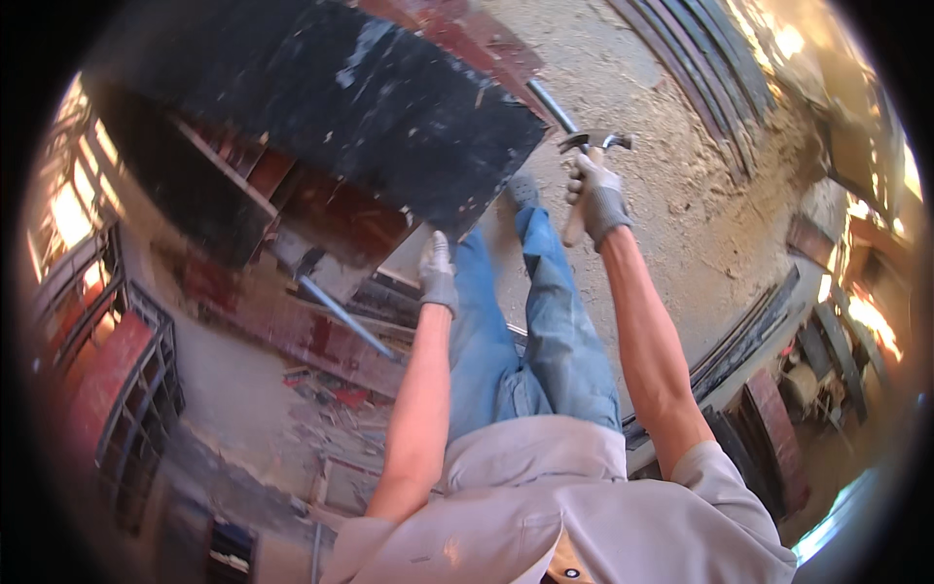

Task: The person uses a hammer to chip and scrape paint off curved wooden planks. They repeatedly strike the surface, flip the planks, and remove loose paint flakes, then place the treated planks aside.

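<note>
My right hand (597, 191), in a light work glove with a grey cuff, is closed around the wooden handle of a claw hammer (576, 222). The hammer's metal head points up and away from me, above the sawdust-strewn ground. At the near edge of a large black panel (389, 117) is my left hand (438, 269), also gloved. One digit lies against the panel's near corner and the hand appears closed on that edge; its other fingers are partly hidden. Reddish boards (355, 219) show beneath the panel, which rests tilted across a metal pipe (345, 316).
Another metal pipe end (553, 105) sticks out beyond the panel's right side. Long dark boards (700, 78) lie at the far right, with scrap wood (778, 419) piled nearer. A black-and-red metal frame (126, 389) stands at left. Broken chips (336, 389) litter the floor.
</note>
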The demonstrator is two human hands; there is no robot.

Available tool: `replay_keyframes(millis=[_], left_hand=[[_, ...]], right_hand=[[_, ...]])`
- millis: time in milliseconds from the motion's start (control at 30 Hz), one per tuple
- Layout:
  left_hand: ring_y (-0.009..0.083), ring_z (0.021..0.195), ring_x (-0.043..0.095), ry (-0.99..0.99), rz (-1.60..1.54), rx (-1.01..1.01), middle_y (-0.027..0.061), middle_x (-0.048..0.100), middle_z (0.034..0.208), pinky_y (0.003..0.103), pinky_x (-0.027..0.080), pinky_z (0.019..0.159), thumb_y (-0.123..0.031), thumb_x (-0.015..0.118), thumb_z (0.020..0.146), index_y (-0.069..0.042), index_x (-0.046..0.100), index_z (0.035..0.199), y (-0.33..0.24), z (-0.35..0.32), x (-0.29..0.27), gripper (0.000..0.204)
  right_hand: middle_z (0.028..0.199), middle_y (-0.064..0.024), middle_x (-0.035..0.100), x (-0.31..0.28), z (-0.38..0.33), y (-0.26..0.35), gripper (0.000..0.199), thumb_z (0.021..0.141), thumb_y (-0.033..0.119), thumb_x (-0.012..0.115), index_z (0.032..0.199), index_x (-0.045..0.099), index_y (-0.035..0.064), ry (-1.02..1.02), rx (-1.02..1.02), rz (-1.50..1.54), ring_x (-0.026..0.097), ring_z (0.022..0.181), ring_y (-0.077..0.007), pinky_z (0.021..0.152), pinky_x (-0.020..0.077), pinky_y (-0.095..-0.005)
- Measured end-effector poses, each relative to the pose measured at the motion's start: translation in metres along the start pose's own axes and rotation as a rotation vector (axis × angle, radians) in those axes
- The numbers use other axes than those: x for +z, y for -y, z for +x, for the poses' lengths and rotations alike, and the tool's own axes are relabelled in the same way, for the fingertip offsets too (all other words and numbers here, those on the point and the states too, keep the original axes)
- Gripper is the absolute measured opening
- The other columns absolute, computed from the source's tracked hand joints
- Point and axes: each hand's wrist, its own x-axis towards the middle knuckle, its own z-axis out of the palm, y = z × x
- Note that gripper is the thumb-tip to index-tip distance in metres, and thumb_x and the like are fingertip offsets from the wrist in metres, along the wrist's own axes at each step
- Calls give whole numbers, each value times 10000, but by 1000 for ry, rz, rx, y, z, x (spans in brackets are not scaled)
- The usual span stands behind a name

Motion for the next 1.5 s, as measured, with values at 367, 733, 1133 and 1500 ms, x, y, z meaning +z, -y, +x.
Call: replay_keyframes(millis=[367, 733, 1133, 1500], left_hand=[[281, 1108, 651, -46, -212, -220, 122, 641, 1312, 464, 593, 919, -662, 715, 875, 21, 566, 1353, -25, 50, 52, 847], [267, 1163, 638, -56, -166, -232, 73, 647, 1325, 509, 561, 937, -614, 699, 918, -100, 520, 1415, -34, 29, 57, 737], [322, 1157, 645, -48, -142, -235, 92, 645, 1365, 531, 571, 911, -719, 675, 874, -101, 556, 1428, -16, 59, 65, 839], [263, 1073, 658, -86, -69, -155, 34, 664, 1306, 497, 559, 824, -715, 688, 873, -177, 571, 1411, -26, 11, 94, 770]], right_hand=[[712, 16, 497, 35, 53, 29, 318, 1090, 366, 484, 920, 500, 98, -138, 134, -148, 467, 534, -90, 441, 412, -258], [802, -156, 636, 63, 51, -5, 357, 1026, 386, 577, 956, 598, 36, -269, 9, -559, 635, 669, -274, 576, 526, -394], [1009, -302, 685, 96, 66, -110, 389, 997, 333, 658, 1181, 579, 0, -587, -343, -521, 674, 948, -509, 787, 527, -549], [679, 25, 528, 39, 42, -17, 476, 1017, 520, 630, 953, 628, 49, 11, -150, -147, 510, 566, -82, 484, 417, -298]])
